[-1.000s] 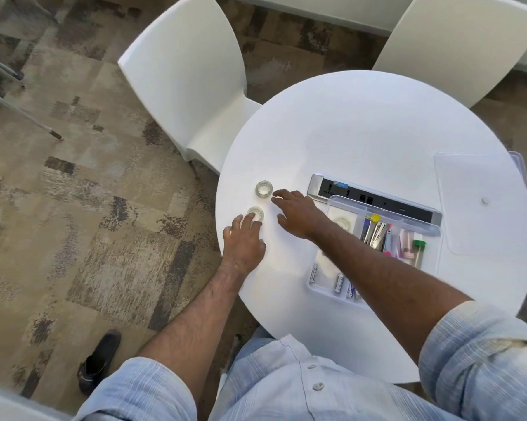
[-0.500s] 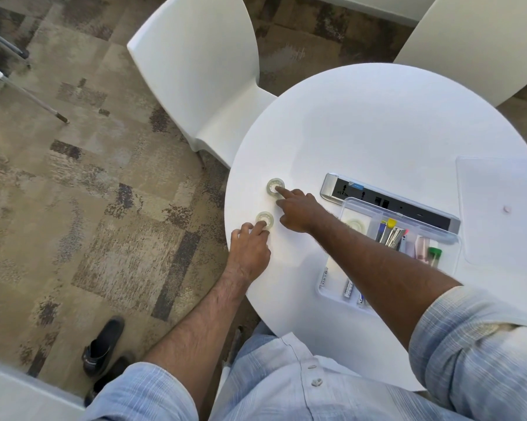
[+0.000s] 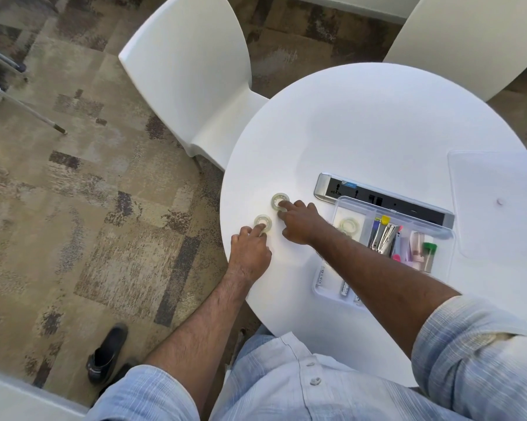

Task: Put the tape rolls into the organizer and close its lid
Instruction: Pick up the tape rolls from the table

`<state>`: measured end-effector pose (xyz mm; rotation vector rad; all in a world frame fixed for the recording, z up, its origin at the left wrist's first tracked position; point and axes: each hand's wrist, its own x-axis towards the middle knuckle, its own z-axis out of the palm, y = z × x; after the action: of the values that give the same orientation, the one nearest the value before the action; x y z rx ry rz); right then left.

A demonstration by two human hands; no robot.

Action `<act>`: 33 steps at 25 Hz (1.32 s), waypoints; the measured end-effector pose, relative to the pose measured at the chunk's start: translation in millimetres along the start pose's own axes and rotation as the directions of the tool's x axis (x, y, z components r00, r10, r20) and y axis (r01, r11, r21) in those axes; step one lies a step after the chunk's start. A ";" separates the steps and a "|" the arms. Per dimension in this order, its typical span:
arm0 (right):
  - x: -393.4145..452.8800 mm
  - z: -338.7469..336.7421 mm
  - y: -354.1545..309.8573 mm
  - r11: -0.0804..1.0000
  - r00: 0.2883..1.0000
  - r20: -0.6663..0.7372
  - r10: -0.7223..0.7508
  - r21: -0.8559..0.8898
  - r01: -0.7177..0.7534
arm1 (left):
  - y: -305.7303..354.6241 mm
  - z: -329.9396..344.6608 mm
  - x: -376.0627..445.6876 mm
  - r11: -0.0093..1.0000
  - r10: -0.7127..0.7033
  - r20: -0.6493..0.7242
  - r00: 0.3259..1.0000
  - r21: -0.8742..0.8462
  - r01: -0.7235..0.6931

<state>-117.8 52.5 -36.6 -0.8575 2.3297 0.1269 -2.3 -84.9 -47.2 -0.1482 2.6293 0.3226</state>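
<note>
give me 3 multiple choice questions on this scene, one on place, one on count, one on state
1. Where is the lid?
A. on the organizer
B. flat on the table, right of the organizer
C. on a chair

2. How many tape rolls lie outside the organizer?
A. two
B. four
C. none

3. What is the right hand doing?
A. fingertip on the far roll
B. holding the lid
C. resting in the lap

Key: B, the lid lies apart on the table; A, one by each hand; A, its fingertip rests on that roll.
</note>
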 end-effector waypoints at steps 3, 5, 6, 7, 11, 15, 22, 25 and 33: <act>-9.3 0.8 4.0 1.000 0.999 -0.032 0.006 0.000 -0.006 | 3.7 -1.3 -6.0 0.999 0.011 -0.004 1.000 0.042 -0.011; -19.0 0.4 9.0 0.999 0.994 -0.106 -0.009 0.052 0.014 | 7.5 -4.5 -9.8 0.999 0.018 -0.021 1.000 0.046 -0.017; -25.0 0.9 12.9 0.996 0.986 -0.164 -0.013 0.087 0.028 | 10.2 -6.9 -10.9 0.999 0.025 -0.035 0.999 0.035 -0.023; -32.8 1.5 18.8 0.992 0.973 -0.231 -0.007 0.124 0.037 | 14.6 -9.5 -11.6 0.999 0.043 -0.055 0.998 0.028 -0.042; -73.3 13.0 54.2 0.954 0.919 -0.370 0.139 0.299 -0.024 | 43.3 -16.0 -9.4 0.984 0.178 -0.176 0.968 0.031 -0.175; -117.8 40.4 86.7 0.914 0.890 -0.360 0.279 0.385 -0.131 | 85.0 -17.3 -3.4 0.940 0.340 -0.233 0.911 0.051 -0.338; -157.1 64.8 107.6 0.889 0.880 -0.343 0.330 0.428 -0.166 | 141.2 -2.4 -6.1 0.894 0.448 -0.100 0.889 0.058 -0.444; -155.9 60.4 109.6 0.884 0.878 -0.348 0.329 0.441 -0.156 | 140.7 -1.5 -9.5 0.906 0.424 -0.098 0.900 0.033 -0.423; -159.9 56.1 110.5 0.866 0.840 -0.415 0.350 0.485 -0.121 | 84.3 19.8 -16.8 0.959 0.099 -0.285 0.953 -0.230 -0.169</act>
<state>-62.4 243.3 1.8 -0.3805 2.7710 -0.5691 7.8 2.4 -39.2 -0.1014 2.8654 0.7330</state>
